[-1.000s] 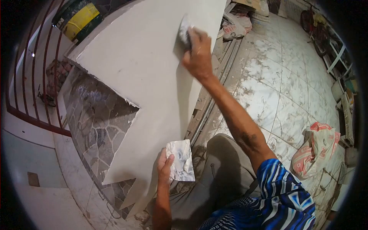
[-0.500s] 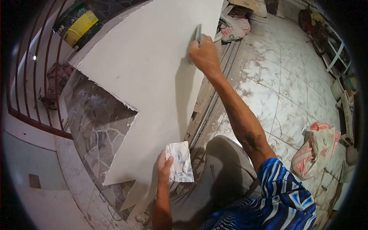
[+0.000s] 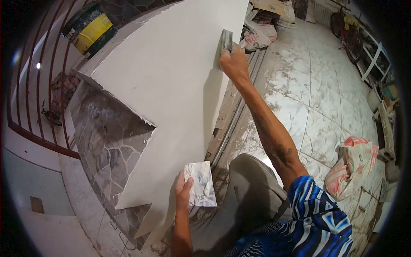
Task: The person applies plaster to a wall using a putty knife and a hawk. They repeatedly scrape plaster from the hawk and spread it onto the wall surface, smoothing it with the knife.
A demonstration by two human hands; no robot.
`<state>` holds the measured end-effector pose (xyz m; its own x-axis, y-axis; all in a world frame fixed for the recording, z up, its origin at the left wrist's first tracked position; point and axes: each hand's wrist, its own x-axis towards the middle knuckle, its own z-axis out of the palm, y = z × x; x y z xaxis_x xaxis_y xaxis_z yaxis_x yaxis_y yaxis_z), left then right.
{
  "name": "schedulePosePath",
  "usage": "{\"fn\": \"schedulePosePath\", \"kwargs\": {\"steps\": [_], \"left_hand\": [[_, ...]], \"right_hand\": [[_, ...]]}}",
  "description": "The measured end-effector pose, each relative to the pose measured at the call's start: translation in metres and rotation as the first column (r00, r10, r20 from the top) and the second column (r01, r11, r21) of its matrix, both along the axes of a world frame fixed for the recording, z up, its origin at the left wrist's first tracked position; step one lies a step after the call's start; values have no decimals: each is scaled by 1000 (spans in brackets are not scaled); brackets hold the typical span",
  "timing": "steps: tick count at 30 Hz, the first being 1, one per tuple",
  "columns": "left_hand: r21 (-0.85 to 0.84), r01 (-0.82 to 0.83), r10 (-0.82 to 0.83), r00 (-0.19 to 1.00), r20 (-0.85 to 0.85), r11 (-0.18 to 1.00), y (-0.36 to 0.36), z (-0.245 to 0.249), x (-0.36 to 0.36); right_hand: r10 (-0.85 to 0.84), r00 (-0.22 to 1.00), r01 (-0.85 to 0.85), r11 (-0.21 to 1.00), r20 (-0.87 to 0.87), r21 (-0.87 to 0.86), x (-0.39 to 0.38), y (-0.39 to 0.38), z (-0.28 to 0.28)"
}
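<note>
My right hand [image 3: 234,64] is closed round a flat, grey putty knife [image 3: 227,40], whose blade lies at the right edge of a large white board [image 3: 171,73]. Low in the view, my left hand [image 3: 184,190] grips a small square plate [image 3: 200,184] smeared with white paste, its thumb on top. The plate is over the lower right part of the board. A jagged notch is cut into the board's left side, and patterned stone shows through it.
Dark red railings [image 3: 43,85] and a dark bucket with a yellow label [image 3: 92,34] are at the left. Sacks lie at the top [image 3: 259,36] and on the tiled floor at the right [image 3: 353,165]. Metal rails [image 3: 235,115] run beside the board.
My right hand and the putty knife have moved slightly right and down, and the blade's flat face now shows more. My left hand still holds the plate, slightly lower in view.
</note>
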<state>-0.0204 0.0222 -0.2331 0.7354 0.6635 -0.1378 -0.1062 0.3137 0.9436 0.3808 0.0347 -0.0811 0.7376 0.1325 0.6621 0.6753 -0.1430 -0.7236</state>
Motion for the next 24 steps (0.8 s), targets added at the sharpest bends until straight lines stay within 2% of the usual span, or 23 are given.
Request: {"fn": "schedulePosePath", "kwargs": {"steps": [1,4,5,7,10,12,13,16,19,20,23,24], "left_hand": [[5,0,0,1000,2,1000,1,0,-1],[-21,-3,3,1000,5,1000,-1,4,2],[-35,0,0,1000,6,999,-1,5,3],[-60,-5,4,1000,-6,998,-1,5,6],[-66,1,-2,1000,-9,998,0,6,5],[-66,8,-8,1000,-1,998,-3,9,6],[-62,8,-8,1000,4,998,-4,12,7],[-62,5,-5,1000,2,998,-2,10,6],[-59,15,-13,1000,28,998,-1,8,6],[-57,22,-20,999,43,998,-1,8,6],[-63,15,-13,999,35,998,0,6,7],[-59,18,-16,999,33,998,0,6,7]], "right_hand": [[12,1000,-12,1000,-7,-1,-5,3,6],[121,979,-136,987,164,89,-39,5,7],[148,941,-189,976,305,111,-44,5,-2],[313,881,-357,932,356,66,-63,-13,-2],[246,839,-334,937,486,102,-39,-28,-2],[113,976,-127,989,189,69,-12,-23,2],[28,999,-29,999,35,29,-3,-18,7],[154,974,-150,988,-164,35,6,-5,35],[162,987,-161,984,1,80,-26,-2,57],[175,966,-197,975,190,100,-31,1,50],[292,838,-368,926,461,82,-54,-11,39],[337,843,-404,911,420,80,-54,-18,38]]}}
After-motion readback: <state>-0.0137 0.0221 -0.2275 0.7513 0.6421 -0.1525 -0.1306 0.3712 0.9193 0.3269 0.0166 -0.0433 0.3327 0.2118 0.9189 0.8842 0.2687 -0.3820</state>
